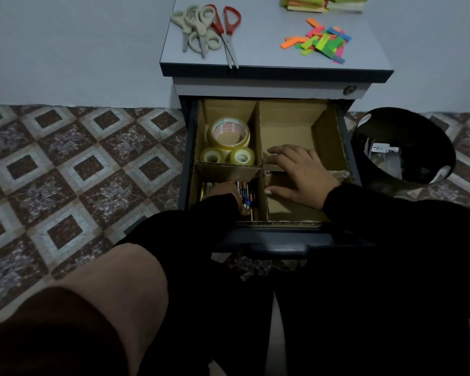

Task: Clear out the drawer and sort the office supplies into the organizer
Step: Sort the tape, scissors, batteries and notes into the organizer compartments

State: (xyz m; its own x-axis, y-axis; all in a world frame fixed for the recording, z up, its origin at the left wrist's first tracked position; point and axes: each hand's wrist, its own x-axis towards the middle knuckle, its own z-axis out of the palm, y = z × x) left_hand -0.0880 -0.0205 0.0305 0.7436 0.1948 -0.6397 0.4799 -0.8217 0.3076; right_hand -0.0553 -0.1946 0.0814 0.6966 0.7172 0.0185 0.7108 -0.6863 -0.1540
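Note:
The open drawer (282, 248) holds a cardboard organizer (258, 131) with four compartments. Three tape rolls (228, 134) lie in the far left one. Several batteries (246, 192) lie in the near left one, where my left hand (235, 198) reaches in, mostly hidden by its black sleeve. My right hand (299, 172) lies flat with spread fingers over the divider between the two right compartments, which hold nothing I can see. On the cabinet top are several scissors (206, 28), loose coloured sticky flags (320, 40) and sticky note pads (323, 1).
A black waste bin (407, 147) with some packaging inside stands right of the cabinet. Patterned floor tiles (79, 172) spread to the left. My knees (114, 299) are in front of the drawer handle.

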